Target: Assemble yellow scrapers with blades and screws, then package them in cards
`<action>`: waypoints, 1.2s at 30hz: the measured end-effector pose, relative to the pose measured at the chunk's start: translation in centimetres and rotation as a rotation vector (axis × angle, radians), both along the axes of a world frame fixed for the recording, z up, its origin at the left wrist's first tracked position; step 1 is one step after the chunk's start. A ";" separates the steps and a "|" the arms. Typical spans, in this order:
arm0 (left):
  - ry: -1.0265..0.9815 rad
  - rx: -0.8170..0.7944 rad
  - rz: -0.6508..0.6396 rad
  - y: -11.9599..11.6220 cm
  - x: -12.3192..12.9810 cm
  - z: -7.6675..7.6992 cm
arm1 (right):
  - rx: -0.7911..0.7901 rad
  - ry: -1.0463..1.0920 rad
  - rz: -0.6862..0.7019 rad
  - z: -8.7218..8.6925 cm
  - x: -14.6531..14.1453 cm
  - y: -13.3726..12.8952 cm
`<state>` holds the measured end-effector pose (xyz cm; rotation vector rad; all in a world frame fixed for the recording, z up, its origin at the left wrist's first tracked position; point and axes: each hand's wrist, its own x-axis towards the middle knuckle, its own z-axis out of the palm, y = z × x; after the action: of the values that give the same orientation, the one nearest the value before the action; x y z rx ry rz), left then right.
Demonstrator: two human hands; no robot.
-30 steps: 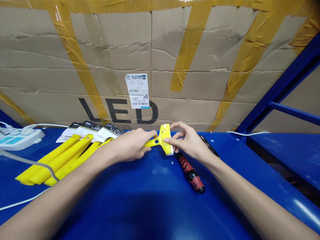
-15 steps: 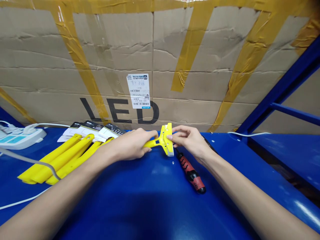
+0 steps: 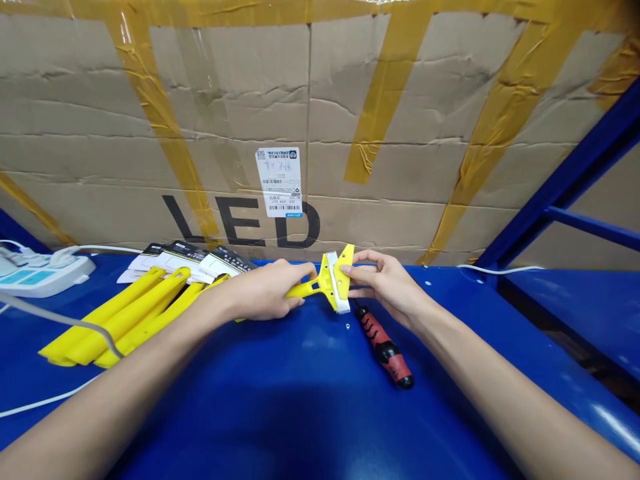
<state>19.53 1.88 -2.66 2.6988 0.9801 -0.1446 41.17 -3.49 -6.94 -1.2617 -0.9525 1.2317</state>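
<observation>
The yellow scraper (image 3: 325,280) sits near the middle, its head wide, with a shiny strip (image 3: 341,305). The left hand (image 3: 270,291) grips its handle. The right hand (image 3: 384,281) pinches the yellow plate (image 3: 343,285), which has moved toward 3 o'clock, showing more strip than before.

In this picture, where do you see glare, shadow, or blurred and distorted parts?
Head view: white glare streaks the blue surface at lower right, and a dark, soft shadow lies at bottom centre; head view: the brown tape shines near the top, and the label has small print too soft to read; head view: the forearms look stretched toward the edges, probably wide-angle distortion.
</observation>
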 end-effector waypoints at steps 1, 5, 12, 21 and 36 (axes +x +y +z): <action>-0.007 -0.012 0.001 -0.1 0.0 0.1 | -0.012 0.031 0.001 0.0 0.1 0.0; -0.018 -0.034 0.009 -0.3 0.1 0.4 | -0.034 0.153 0.027 -0.1 0.3 0.1; -0.053 -0.084 -0.014 0.0 0.0 0.2 | -0.088 0.161 0.047 -0.2 0.9 0.2; -0.042 -0.095 -0.002 -0.1 0.0 0.4 | -0.091 0.303 -0.050 0.3 1.9 0.6; -0.005 -0.032 -0.015 -0.4 0.1 0.3 | 0.013 -0.169 0.108 0.1 0.7 -0.2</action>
<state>19.62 1.50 -2.36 2.6767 0.9476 -0.1550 41.92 -3.69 -6.88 -1.3344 -1.1623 1.2130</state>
